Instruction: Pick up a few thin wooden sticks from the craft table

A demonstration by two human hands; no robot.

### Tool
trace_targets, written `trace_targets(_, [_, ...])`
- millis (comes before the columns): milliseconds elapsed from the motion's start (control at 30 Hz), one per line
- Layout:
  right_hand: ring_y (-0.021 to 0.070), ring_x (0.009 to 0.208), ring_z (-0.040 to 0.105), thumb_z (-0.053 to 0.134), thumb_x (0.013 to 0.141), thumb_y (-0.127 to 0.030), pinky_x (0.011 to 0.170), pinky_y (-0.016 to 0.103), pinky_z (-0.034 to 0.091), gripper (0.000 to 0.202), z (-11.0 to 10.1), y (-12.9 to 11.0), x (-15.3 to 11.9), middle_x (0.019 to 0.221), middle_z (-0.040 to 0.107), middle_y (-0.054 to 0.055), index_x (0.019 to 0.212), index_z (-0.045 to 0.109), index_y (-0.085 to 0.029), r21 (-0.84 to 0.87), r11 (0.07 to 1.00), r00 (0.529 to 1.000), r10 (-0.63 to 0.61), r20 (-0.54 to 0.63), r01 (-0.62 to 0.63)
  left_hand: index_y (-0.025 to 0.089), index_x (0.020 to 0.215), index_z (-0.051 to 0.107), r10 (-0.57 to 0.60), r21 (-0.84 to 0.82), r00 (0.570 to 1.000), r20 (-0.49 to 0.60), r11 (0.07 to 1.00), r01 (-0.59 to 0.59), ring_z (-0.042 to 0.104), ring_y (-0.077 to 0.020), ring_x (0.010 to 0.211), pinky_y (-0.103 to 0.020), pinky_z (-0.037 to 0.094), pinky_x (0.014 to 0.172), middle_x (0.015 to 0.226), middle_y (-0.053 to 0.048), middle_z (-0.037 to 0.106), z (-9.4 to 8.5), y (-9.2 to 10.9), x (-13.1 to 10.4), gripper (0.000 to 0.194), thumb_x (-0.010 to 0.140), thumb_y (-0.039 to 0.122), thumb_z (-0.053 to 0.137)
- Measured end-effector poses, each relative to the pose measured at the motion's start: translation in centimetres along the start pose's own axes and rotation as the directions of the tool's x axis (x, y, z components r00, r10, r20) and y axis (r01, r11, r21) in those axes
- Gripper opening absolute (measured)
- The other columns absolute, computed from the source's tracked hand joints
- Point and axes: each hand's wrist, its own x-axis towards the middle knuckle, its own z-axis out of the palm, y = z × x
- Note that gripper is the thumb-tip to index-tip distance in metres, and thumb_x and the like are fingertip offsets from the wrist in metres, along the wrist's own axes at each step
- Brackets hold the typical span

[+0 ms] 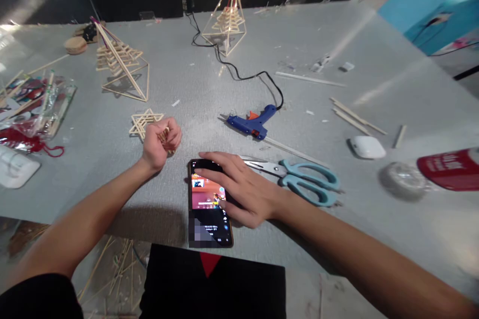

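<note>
My left hand (160,143) is closed in a fist on the table, beside and partly over a small star-shaped frame of thin wooden sticks (141,122). Bits of pale wood show by its curled fingers, but what they hold is hidden. With fingers spread, my right hand (249,192) lies across the upper part of a smartphone (209,227), whose screen is lit. Scissors with light blue handles (310,182) lie just right of that hand, their blades partly behind it. Beyond them rests a blue hot glue gun (250,123) with an orange trigger and a glue stick in its back.
Two stick pyramids stand farther back, one plain (121,60) and one with small lights (228,22). The black cord (239,77) crosses the table. Plastic bags (48,99) lie left; loose sticks (355,114), a white case (368,147) and a tape roll (406,177) lie right.
</note>
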Motion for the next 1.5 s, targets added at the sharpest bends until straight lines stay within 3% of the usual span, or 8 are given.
trace_targets(100, [0.0377,0.146,0.036,0.044,0.092,-0.033,0.114,0.058,0.037,0.063,0.0,0.2,0.0,0.158,0.034,0.023,0.151,0.038,-0.011,0.010,1.000,0.999,0.004,-0.047,-0.003,0.021,0.059,0.044,0.012,-0.009,0.999,-0.030,1.000,-0.012,0.020,-0.0087,0.040,-0.024,0.017,0.041,0.043,0.005,0.026,0.2,0.3,0.1,0.036,0.080,0.048,0.056])
trace_targets(200, [0.0347,0.135,0.048,0.043,0.092,-0.027,0.108,0.055,0.042,0.052,-0.1,0.4,-0.1,0.147,0.049,0.020,0.142,0.047,-0.013,0.006,1.000,0.991,-0.030,-0.131,0.031,0.021,0.064,0.049,0.026,0.013,0.997,-0.067,1.000,-0.026,0.020,-0.0085,0.040,-0.023,0.017,0.042,0.043,0.005,0.028,0.4,0.5,0.0,0.025,0.077,0.040,0.059])
trace_targets(333, [0.0250,0.093,0.062,0.040,0.089,-0.012,0.082,0.043,0.050,0.034,0.2,0.8,-0.4,0.105,0.068,0.011,0.116,0.060,-0.017,0.014,0.997,0.932,-0.071,-0.355,0.081,0.020,0.062,0.051,0.058,0.044,0.997,-0.050,0.997,-0.056,0.019,-0.0078,0.040,-0.023,0.016,0.043,0.044,0.006,0.022,0.6,0.1,-0.3,0.029,0.078,0.043,0.058])
trace_targets(433, [0.0174,0.062,0.051,0.039,0.086,-0.007,0.059,0.034,0.041,0.026,0.7,1.1,-0.7,0.075,0.062,0.003,0.097,0.060,-0.020,0.052,0.995,0.873,-0.053,-0.485,0.090,0.020,0.058,0.050,0.078,0.042,0.997,-0.026,0.996,-0.077,0.018,-0.0073,0.039,-0.024,0.014,0.042,0.043,0.006,0.021,0.3,-0.3,-0.4,0.035,0.080,0.047,0.056])
trace_targets(700, [0.0163,0.056,0.043,0.039,0.082,-0.009,0.054,0.033,0.032,0.023,0.8,1.1,-1.1,0.066,0.053,-0.001,0.088,0.057,-0.022,0.047,0.991,0.928,-0.103,-0.359,0.128,0.020,0.056,0.048,0.098,0.068,0.995,0.033,0.993,-0.100,0.017,-0.0076,0.038,-0.025,0.013,0.041,0.044,0.007,0.019,0.1,-0.5,-0.4,0.041,0.084,0.050,0.051])
trace_targets(1067, [0.0166,0.056,0.046,0.039,0.082,-0.010,0.055,0.033,0.035,0.023,0.7,0.9,-1.0,0.065,0.053,-0.001,0.087,0.058,-0.022,0.057,0.992,0.940,-0.089,-0.329,0.114,0.020,0.057,0.049,0.036,0.070,0.999,0.007,0.997,-0.036,0.019,-0.0062,0.037,-0.025,0.010,0.041,0.043,0.007,0.026,0.2,-0.4,-0.4,0.031,0.077,0.039,0.060])
trace_targets(1267, [0.0162,0.056,0.047,0.039,0.083,-0.010,0.055,0.032,0.036,0.024,0.8,1.0,-1.0,0.065,0.053,-0.001,0.087,0.059,-0.021,0.067,0.992,0.942,-0.075,-0.328,0.103,0.019,0.054,0.049,-0.018,0.152,1.000,0.015,0.988,0.015,0.022,-0.0065,0.038,-0.024,0.010,0.041,0.044,0.005,0.029,0.1,-0.6,-0.3,0.037,0.077,0.047,0.058])
trace_targets(1500, [0.0161,0.054,0.045,0.038,0.083,-0.011,0.053,0.032,0.035,0.023,0.7,1.0,-0.9,0.063,0.052,-0.002,0.085,0.059,-0.022,0.048,0.994,0.945,-0.074,-0.317,0.094,0.018,0.052,0.048,0.023,0.231,0.999,0.044,0.972,-0.033,0.022,-0.0065,0.039,-0.025,0.010,0.043,0.043,0.004,0.030,0.0,-0.8,-0.4,0.041,0.079,0.048,0.053])
